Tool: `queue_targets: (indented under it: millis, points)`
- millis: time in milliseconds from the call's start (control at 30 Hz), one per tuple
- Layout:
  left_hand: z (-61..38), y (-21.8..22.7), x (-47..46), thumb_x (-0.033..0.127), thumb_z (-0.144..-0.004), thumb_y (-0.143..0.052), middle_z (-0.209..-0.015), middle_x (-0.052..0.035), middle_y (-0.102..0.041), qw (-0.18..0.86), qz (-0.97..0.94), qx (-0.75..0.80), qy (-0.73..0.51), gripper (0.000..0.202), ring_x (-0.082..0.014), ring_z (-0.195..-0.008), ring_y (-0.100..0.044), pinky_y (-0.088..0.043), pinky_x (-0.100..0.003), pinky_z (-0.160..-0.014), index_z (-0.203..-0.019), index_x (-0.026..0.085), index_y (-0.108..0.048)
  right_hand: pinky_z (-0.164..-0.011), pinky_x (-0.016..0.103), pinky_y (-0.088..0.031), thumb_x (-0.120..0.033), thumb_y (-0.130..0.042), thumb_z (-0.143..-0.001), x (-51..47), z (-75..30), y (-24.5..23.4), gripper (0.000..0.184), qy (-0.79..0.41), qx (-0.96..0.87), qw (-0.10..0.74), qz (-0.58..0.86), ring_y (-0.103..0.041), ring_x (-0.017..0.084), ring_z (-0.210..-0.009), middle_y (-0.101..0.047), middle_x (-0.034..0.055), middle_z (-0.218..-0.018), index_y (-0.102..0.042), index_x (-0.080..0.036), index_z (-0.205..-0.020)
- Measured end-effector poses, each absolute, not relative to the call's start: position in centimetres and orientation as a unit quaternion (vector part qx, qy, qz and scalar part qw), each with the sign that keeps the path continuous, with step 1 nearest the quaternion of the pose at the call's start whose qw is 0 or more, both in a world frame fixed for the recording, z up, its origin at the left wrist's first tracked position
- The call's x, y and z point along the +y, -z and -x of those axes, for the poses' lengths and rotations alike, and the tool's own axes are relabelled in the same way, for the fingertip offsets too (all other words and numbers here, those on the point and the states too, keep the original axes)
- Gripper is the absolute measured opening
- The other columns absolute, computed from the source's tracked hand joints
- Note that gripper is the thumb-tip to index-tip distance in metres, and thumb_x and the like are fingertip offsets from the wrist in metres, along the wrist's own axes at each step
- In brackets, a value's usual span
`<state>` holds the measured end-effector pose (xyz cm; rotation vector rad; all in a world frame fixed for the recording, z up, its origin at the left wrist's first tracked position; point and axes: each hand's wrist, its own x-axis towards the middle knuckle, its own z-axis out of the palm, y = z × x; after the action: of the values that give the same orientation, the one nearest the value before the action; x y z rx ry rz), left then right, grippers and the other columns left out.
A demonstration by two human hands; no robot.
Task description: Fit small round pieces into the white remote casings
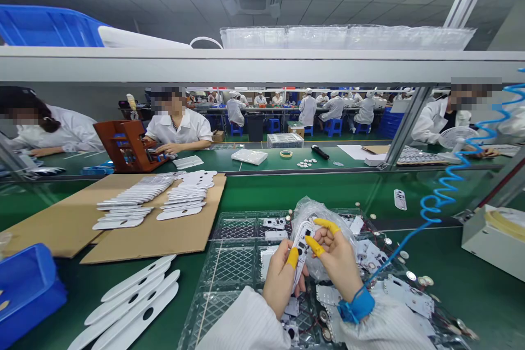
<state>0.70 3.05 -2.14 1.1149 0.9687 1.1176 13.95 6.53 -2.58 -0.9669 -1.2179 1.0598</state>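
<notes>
Yellow cots cap the fingers of both hands. White perforated panel sits between them, long axis tilted from lower left to upper right. Left hand is at its lower half, right hand nearer its top; fingers of both clamped on its edges. Below, clear plastic tray holds loose circuit boards and metal discs; crumpled bag behind. Blue wrist strap on right wrist. No legible writing.
</notes>
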Motion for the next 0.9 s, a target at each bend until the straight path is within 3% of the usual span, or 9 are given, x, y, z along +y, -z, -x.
queue_targets:
  millis: [100,233,333,433,567,733,900]
  points:
    - [-0.7,2.0,3.0,0.039,-0.086,-0.039,-0.055,0.0030,-0.058,0.603,-0.485,0.411,-0.482,0.019,-0.0067,-0.032,-0.044,-0.026,-0.012,-0.027,-0.086,0.020,-0.040,-0.042,0.020,-0.037,-0.033,-0.072,-0.065,6.9,-14.0,2.8,0.041,-0.483,-0.510,0.569,0.427,-0.046,0.013,-0.059,-0.051,-0.0006,-0.075,-0.055,-0.021,-0.099]
    - [-0.8,1.8,2.7,0.039,-0.084,-0.044,-0.054,0.0030,-0.058,0.632,-0.481,0.395,-0.461,0.019,-0.0070,-0.032,-0.046,-0.026,-0.012,-0.027,-0.083,0.020,-0.040,-0.038,0.019,-0.020,-0.038,-0.068,-0.068,6.7,-14.1,2.3,0.024,-0.575,-0.494,0.516,0.399,-0.029,0.007,-0.043,-0.043,-0.0060,-0.053,-0.058,-0.018,-0.077]
    - [-0.8,1.7,2.6,0.042,-0.081,-0.049,-0.052,0.0034,-0.057,0.667,-0.474,0.371,-0.439,0.023,-0.0077,-0.029,-0.046,-0.027,-0.013,-0.026,-0.081,0.020,-0.040,-0.040,0.021,-0.016,-0.041,-0.067,-0.070,6.0,-14.1,1.6,0.026,-0.596,-0.498,0.509,0.371,-0.024,0.006,-0.043,-0.036,-0.0070,-0.048,-0.057,-0.017,-0.068]
    - [-0.7,1.5,2.6,0.045,-0.080,-0.050,-0.050,0.0030,-0.057,0.693,-0.467,0.351,-0.424,0.027,-0.0085,-0.029,-0.047,-0.028,-0.014,-0.026,-0.082,0.020,-0.041,-0.041,0.022,-0.014,-0.050,-0.061,-0.074,5.5,-13.9,1.2,0.034,-0.602,-0.504,0.502,0.362,-0.020,0.006,-0.043,-0.031,-0.0076,-0.046,-0.060,-0.016,-0.070]
    - [-0.7,1.3,2.5,0.048,-0.079,-0.051,-0.050,0.0026,-0.058,0.695,-0.462,0.350,-0.425,0.030,-0.0084,-0.029,-0.047,-0.028,-0.014,-0.026,-0.083,0.019,-0.044,-0.039,0.022,-0.020,-0.061,-0.053,-0.075,5.0,-13.7,1.3,0.046,-0.571,-0.501,0.524,0.386,-0.024,0.008,-0.042,-0.035,-0.0057,-0.046,-0.063,-0.015,-0.072]
    - [-0.8,1.2,2.6,0.052,-0.075,-0.055,-0.052,0.0031,-0.058,0.691,-0.468,0.365,-0.413,0.035,-0.0090,-0.030,-0.048,-0.029,-0.016,-0.028,-0.083,0.019,-0.044,-0.046,0.027,-0.038,-0.062,-0.056,-0.072,5.1,-13.7,1.6,0.046,-0.544,-0.509,0.546,0.383,-0.047,0.016,-0.051,-0.055,0.0020,-0.056,-0.067,-0.017,-0.073]
    - [-0.2,0.9,2.9,0.053,-0.073,-0.055,-0.058,0.0015,-0.061,0.678,-0.482,0.397,-0.387,0.036,-0.0087,-0.033,-0.049,-0.031,-0.018,-0.032,-0.080,0.019,-0.047,-0.045,0.029,-0.039,-0.063,-0.057,-0.070,6.1,-14.5,2.3,0.045,-0.523,-0.480,0.576,0.405,-0.048,0.018,-0.048,-0.052,0.0018,-0.049,-0.069,-0.019,-0.071]
